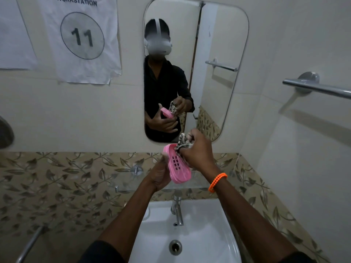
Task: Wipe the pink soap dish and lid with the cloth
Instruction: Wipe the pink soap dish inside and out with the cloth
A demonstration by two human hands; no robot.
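My left hand grips a pink soap dish from the left side, holding it tilted above the sink, its slotted inside facing me. My right hand, with an orange bead bracelet on the wrist, is closed on a bunched patterned cloth pressed against the dish's far upper end. I see only this one pink piece; a separate lid is not visible.
Below my arms are a white sink and its chrome tap. A glass shelf runs along the leaf-patterned tiles. A mirror hangs ahead and a towel bar juts out at the right.
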